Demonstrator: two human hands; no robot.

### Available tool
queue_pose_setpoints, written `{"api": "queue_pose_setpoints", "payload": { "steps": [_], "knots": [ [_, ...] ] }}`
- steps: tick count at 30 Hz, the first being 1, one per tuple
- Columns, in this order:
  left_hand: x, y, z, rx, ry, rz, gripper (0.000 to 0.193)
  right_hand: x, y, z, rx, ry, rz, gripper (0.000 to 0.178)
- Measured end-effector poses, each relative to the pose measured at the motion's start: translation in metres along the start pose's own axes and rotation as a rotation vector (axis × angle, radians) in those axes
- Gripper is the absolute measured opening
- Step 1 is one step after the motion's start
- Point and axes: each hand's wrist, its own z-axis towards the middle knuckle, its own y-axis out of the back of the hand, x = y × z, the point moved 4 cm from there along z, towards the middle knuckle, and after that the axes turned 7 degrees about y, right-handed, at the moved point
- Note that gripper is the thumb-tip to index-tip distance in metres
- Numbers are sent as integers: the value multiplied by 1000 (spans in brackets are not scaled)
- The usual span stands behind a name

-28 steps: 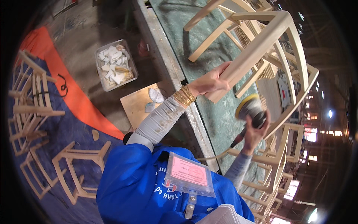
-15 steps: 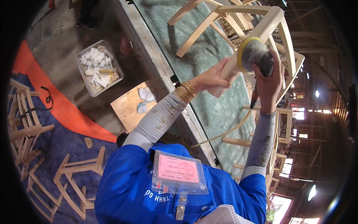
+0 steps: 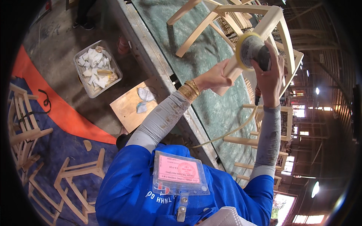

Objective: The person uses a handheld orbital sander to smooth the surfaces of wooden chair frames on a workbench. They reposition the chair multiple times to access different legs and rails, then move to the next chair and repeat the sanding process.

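Observation:
A pale wooden chair frame stands tilted on the green-topped workbench, its legs toward the far side. My left hand is closed around the near end of its thick rail. In my right hand is a round sander with a dark body and a yellow-edged pad. The pad lies against the upper face of that rail, just beyond my left hand. From the sander, a thin yellowish air hose runs down across the bench; part of its course is hidden below my chest.
More wooden frames stand along the right of the bench. On the floor at left are a plastic bin of white scraps, a wooden board with sanding pads, and chair frames on blue sheeting. A person's legs show at far left.
The sander has shifted slightly left along the rail and its body has tipped, with my right hand following. My left hand keeps its hold on the rail.

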Motion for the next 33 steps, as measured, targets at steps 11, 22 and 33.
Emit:
{"api": "queue_pose_setpoints", "payload": {
  "steps": [11, 22, 33],
  "knots": [
    [-1, -7, 0, 6, 36, -40, 73, -9, 5, 10, -111, -43, -131, 64],
    [-7, -10, 0, -1, 114, -5, 73, -19, 15, 16, -188, -40, -197, 66],
    [3, -23, -7, 18, 63, 96, 71, -126, 8, -194, -322, -753, 262, 81]
  ]
}}
